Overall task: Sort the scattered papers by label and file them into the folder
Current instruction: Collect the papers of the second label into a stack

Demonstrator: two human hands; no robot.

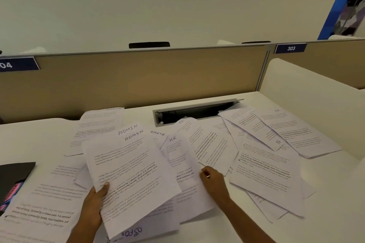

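Printed white sheets lie scattered over a white desk [325, 203], hand-labelled ADMIN, HR or SPORTS. My left hand [94, 203] grips a small stack of ADMIN sheets [128, 163] by its lower left edge, thumb on top, lifted above the pile. My right hand [212, 180] pinches the edge of an HR sheet [178, 156] lying in the middle of the desk. A SPORTS sheet [157, 133] peeks out behind it. More HR sheets [286, 130] lie at the right. A dark folder [13, 173] with pink tabs sits at the left edge.
A beige partition [138, 79] closes the back of the desk. An open cable tray slot [195, 111] is set into the desk behind the papers. A white side divider [316, 85] stands at the right. Another SPORTS sheet [102, 122] lies at the back left.
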